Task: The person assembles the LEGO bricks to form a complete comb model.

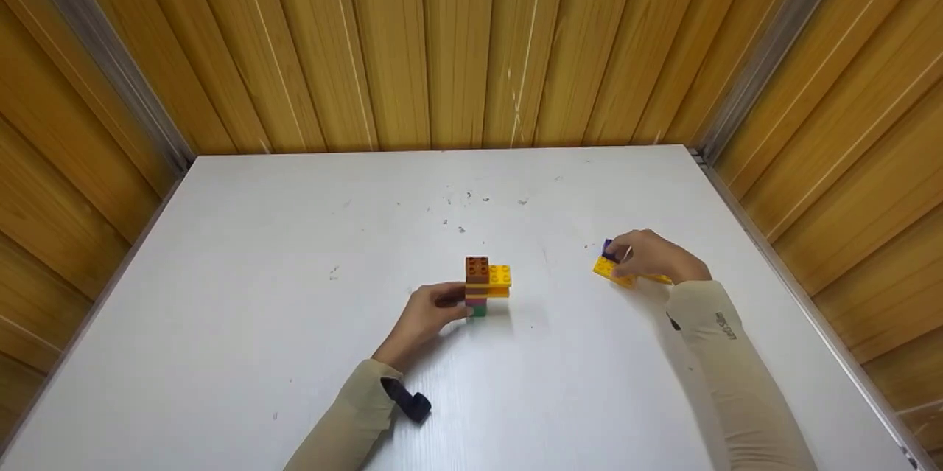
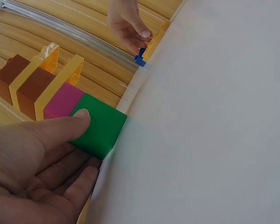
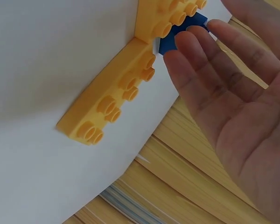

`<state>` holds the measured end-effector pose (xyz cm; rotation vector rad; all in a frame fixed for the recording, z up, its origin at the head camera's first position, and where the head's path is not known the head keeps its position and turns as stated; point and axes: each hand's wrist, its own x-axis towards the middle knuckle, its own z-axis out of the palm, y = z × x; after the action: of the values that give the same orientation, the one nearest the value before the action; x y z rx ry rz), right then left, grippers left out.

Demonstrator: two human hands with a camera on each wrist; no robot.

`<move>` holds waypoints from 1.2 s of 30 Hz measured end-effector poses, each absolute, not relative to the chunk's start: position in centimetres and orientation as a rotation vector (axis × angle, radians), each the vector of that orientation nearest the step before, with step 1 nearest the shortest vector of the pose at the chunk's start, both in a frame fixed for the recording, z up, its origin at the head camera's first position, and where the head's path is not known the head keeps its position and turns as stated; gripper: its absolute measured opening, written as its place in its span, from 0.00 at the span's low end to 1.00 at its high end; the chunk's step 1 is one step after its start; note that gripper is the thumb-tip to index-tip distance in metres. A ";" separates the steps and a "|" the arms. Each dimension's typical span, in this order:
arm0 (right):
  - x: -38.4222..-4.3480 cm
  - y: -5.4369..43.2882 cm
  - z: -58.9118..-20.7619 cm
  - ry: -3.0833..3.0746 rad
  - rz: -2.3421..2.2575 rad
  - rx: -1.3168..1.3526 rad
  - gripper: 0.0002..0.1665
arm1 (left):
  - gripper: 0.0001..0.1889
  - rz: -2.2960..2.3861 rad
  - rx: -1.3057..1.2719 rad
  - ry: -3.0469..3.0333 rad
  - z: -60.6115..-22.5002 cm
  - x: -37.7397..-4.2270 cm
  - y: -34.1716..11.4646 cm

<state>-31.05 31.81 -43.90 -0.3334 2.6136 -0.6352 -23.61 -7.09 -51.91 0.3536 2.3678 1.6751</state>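
My left hand [image 1: 429,310] holds a standing tower of toy building bricks low down, its thumb on the green bottom brick [image 2: 105,126]. Above the green come a magenta brick [image 2: 63,100], then yellow and brown bricks by turns, with a brown brick [image 1: 477,265] on top. The yellow layers jut out to the right. Over at the right, my right hand [image 1: 652,256] has its fingertips at a blue brick [image 3: 171,43], fingers loosely extended. Right by the blue brick are a yellow brick [image 3: 149,23] and a long studded yellow brick [image 3: 105,91].
All of this is on a white table [image 1: 295,235] with small dark marks toward its far side. Wood-look panel walls [image 1: 457,43] rise behind it and at both sides, with metal strips in the corners. A black strap [image 1: 407,399] hangs at the left cuff.
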 end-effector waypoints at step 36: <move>-31.3 29.2 -45.6 2.652 -0.536 -0.492 0.27 | 0.23 1.675 0.347 2.384 -51.9 -23.6 -7.1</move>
<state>-31.30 29.24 -45.60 -0.4917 2.6521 -0.5359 -23.61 -7.10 -51.90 0.3473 2.3844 1.6754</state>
